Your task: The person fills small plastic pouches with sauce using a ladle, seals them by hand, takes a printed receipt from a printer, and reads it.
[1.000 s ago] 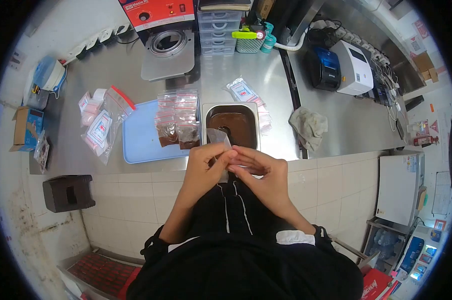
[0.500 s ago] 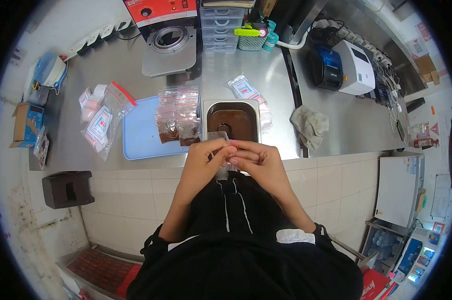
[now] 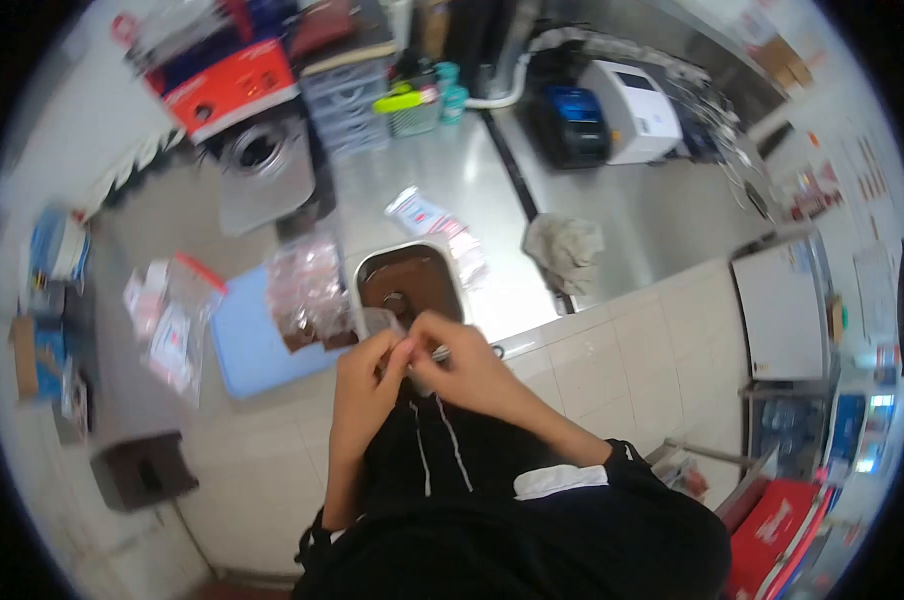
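My left hand (image 3: 365,378) and my right hand (image 3: 464,368) meet in front of my body, fingertips pinched together at a small clear plastic bag (image 3: 376,321). Much of the bag is hidden behind the fingers, and blur hides its exact edges. Just beyond the hands stands a steel pan (image 3: 461,303) of dark brown sauce (image 3: 412,275), with a round dark shape in it, perhaps a ladle. To its left, several clear zip bags (image 3: 307,275) with brown contents lie in rows on a light blue tray (image 3: 247,350).
Flat printed bags (image 3: 437,225) lie behind the pan. A larger red-topped bag (image 3: 187,325) of packets lies left of the tray. A crumpled cloth (image 3: 564,252) rests at right, near a dark printer (image 3: 575,135). A red-fronted machine (image 3: 237,90) stands at the back left.
The camera view has turned and shifted, so the counter appears tilted and the picture is blurrier. Both hands remain together at the small bag, with the right fingers bent more.
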